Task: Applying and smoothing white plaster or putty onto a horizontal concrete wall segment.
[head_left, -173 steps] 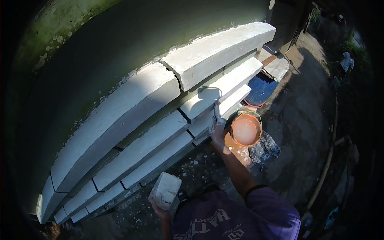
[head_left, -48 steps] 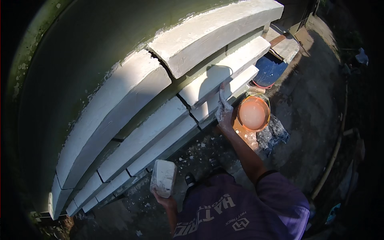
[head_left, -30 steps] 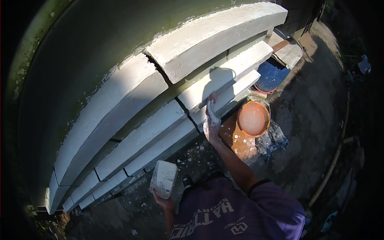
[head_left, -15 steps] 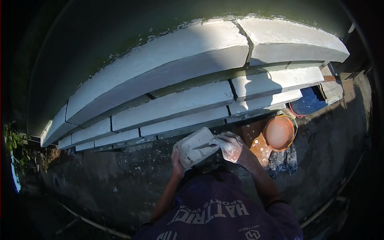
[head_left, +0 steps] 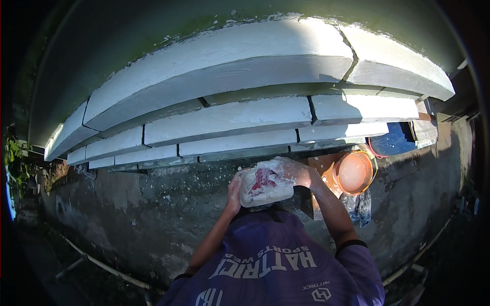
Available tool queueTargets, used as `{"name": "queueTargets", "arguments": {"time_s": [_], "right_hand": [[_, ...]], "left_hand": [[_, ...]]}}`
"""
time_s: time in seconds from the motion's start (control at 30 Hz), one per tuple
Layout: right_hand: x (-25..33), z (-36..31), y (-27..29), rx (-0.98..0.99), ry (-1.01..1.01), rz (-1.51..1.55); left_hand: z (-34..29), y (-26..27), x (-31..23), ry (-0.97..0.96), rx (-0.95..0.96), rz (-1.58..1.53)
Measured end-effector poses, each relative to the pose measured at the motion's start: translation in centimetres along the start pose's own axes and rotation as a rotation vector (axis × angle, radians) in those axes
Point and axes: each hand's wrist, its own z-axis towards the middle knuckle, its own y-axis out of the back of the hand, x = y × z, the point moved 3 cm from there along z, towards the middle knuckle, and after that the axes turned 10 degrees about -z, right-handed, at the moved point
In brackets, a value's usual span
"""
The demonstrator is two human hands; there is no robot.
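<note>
Near the middle of the frame is a pale tub [head_left: 270, 198]. The left hand [head_left: 234, 194] braces its left side, fingers pressed against it; the whitened right hand [head_left: 294, 172] touches its upper right, and whether those fingers pinch anything cannot be told. The tub could slip if the white coating [head_left: 286, 167] made that grip slick, and anything in it might spill onto the floor [head_left: 178, 214]. Right of centre, the orange bucket [head_left: 368, 171] stands near the right forearm [head_left: 329, 204] and might tip if that arm swung wide. Pale lettering and an emblem mark the purple shirt [head_left: 273, 227]; the tub's reddish patch [head_left: 262, 182] shows no readable writing.
</note>
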Motion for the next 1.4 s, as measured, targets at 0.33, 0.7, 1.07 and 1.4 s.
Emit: {"name": "queueTargets", "arguments": {"time_s": [0.33, 0.7, 1.07, 1.4], "right_hand": [[2.2, -0.6, 7.2, -0.356, -0.359, 1.023], [-4.3, -15.8, -0.2, -1.383, -1.014, -0.085], [-9.7, -8.4, 3.8, -0.966, -0.552, -0.884], [-7.1, -11.9, 1.5, -0.929, -0.515, -0.872]], "left_hand": [[-0.1, 0.1, -0.3, -0.058, -0.018, -0.025], [-1.1, 3.1, -0.6, -0.078, -0.238, -0.035], [-1.6, 6.0, 2.0, -0.023, -0.216, -0.116], [-2.4, 6.2, 3.2, -0.071, -0.249, -0.071]]}}
